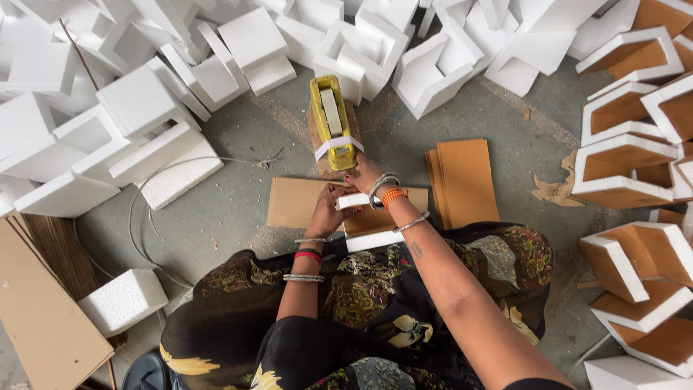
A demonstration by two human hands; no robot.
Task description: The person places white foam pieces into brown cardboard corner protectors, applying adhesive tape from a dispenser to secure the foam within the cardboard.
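**Operator:** Yellow tape dispenser (333,123) is my landmark; it stands on the grey floor (238,195) with a strip of white tape across its near end. Just below it, both hands meet on one foam piece with a brown card liner (372,224), which rests on a flat sheet of cardboard (296,202).

**Colleague:** What are the hands doing?

**Operator:** I see the right hand (364,175) closest to the dispenser, fingers curled at its near end, touching the tape there; whether it pinches the tape I cannot tell. The left hand (328,211) is clenched on the foam piece, pressing its near-left edge.

**Colleague:** How much looks done?

**Operator:** Well to the right of the dispenser sits a stack of finished white frames lined with brown card (635,144), a good many of them. I judge those complete.

**Colleague:** And left over?

**Operator:** Plenty. Behind and to the left of the dispenser lies a big heap of bare white foam blocks (166,79), no card on them. A small pile of cut orange-brown card (463,180) waits just right of the dispenser, beside the right wrist. One loose foam block (124,300) lies far down-left. I would say the piece in hand is mid-way, with its tape not yet fixed.
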